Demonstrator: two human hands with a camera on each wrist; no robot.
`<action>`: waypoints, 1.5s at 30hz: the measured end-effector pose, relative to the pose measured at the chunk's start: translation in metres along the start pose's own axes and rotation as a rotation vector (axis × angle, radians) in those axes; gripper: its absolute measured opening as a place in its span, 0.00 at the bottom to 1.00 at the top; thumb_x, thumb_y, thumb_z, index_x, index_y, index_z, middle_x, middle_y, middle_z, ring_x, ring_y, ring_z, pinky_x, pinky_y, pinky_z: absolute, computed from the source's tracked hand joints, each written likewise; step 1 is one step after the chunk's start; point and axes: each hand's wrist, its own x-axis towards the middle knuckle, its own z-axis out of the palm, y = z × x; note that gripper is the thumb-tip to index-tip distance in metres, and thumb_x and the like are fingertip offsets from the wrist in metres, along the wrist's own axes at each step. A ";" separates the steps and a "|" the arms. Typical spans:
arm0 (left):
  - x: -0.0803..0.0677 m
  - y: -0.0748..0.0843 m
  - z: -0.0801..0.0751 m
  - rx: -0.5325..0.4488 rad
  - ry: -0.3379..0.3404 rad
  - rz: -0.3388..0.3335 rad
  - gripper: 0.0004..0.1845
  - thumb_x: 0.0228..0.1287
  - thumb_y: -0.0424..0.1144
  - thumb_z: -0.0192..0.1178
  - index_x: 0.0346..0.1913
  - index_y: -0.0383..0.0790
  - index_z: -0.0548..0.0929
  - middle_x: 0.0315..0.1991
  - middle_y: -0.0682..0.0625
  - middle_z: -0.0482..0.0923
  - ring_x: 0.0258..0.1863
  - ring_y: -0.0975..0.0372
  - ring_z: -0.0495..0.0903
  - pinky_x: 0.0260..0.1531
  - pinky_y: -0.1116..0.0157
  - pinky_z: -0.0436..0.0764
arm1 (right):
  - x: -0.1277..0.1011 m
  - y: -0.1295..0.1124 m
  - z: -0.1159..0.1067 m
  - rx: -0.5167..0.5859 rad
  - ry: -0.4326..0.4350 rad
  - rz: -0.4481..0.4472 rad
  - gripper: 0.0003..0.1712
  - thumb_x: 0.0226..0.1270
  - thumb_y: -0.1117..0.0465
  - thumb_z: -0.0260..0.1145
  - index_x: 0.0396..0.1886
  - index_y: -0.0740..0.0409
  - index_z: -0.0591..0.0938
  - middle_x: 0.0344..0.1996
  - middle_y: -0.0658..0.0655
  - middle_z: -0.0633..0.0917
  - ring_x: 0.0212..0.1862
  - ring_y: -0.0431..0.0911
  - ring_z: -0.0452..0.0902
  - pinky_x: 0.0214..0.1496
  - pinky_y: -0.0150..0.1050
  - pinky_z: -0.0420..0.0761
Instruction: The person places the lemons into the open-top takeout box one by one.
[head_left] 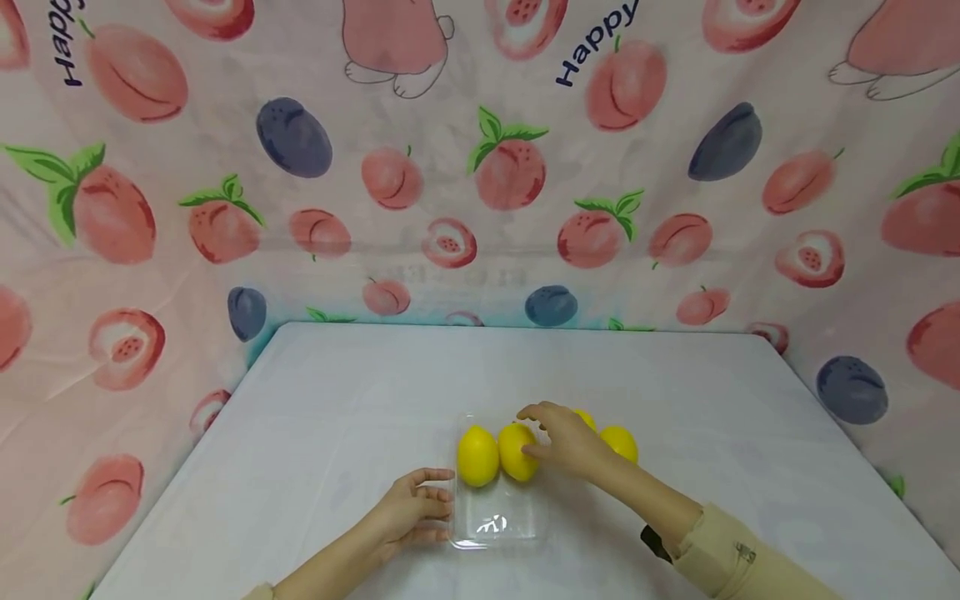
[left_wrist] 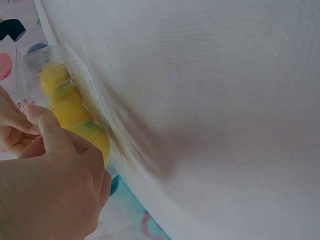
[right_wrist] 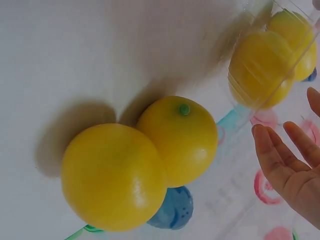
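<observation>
A clear plastic box lies on the white table. Two yellow lemons sit side by side in its far half. Along the box's left wall, my left hand has its fingertips right at the edge. My right hand is over the box's right side, thumb and fingers spread around the right-hand lemon. In the right wrist view my right hand shows parted fingers with nothing between them. Through the box wall in the left wrist view, yellow shapes show beyond my left hand.
Two more lemons lie right of the box, partly hidden behind my right forearm; the right wrist view shows them touching, one with a green stem tip. A fruit-printed cloth hangs behind the table and along its sides.
</observation>
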 end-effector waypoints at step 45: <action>0.000 -0.001 -0.001 -0.012 -0.013 -0.008 0.26 0.61 0.23 0.53 0.63 0.31 0.64 0.35 0.50 0.75 0.32 0.63 0.76 0.33 0.65 0.86 | -0.042 0.082 -0.043 -0.091 0.040 0.087 0.34 0.52 0.55 0.73 0.56 0.67 0.75 0.54 0.70 0.76 0.57 0.67 0.70 0.59 0.64 0.71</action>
